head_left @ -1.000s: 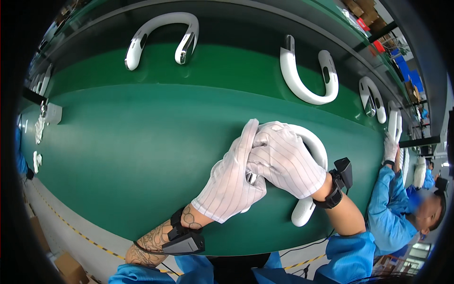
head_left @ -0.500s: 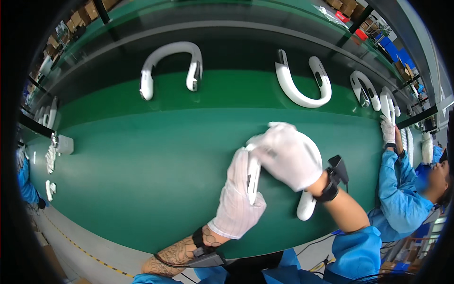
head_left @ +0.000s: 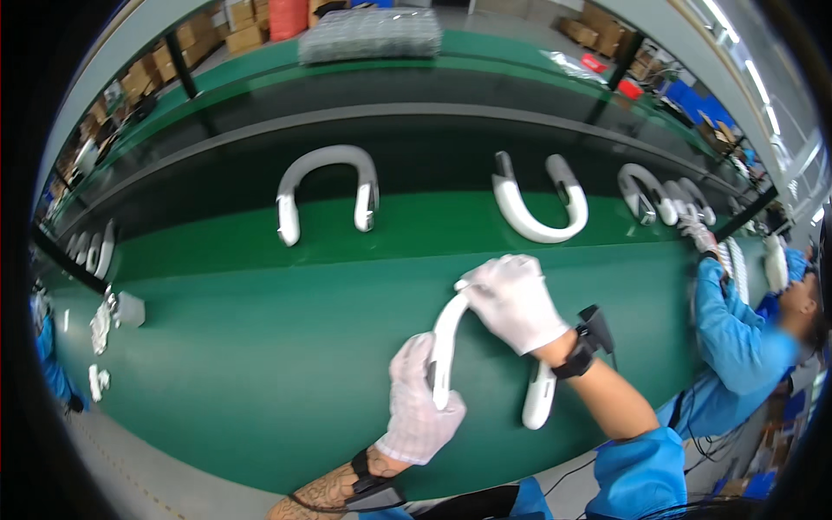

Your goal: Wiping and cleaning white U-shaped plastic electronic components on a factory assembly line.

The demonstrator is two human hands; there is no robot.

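A white U-shaped neck fan [head_left: 446, 342] is held in front of me over the green work table [head_left: 260, 364]. My left hand [head_left: 420, 403], in a white glove, wraps round its left arm, thumb near the tip. My right hand [head_left: 516, 303], also gloved, has its fingers closed at the upper part of that arm and covers much of the bend. The fan's other end shows below my right wrist, pointing toward me. What the right fingertips press on is hidden.
On the strip beyond the table lie one neck fan [head_left: 329, 156] at left and another [head_left: 542, 225] at right, with more beside a co-worker [head_left: 745, 338] at far right. A clear container [head_left: 130, 309] and white gloves [head_left: 100, 328] sit at far left. Shelf posts [head_left: 178, 65] stand behind.
The view has tilted up, so the scene sits lower. My right fingers have shifted along the held neck fan, and more of its curved left arm shows. The left hand keeps its grip.
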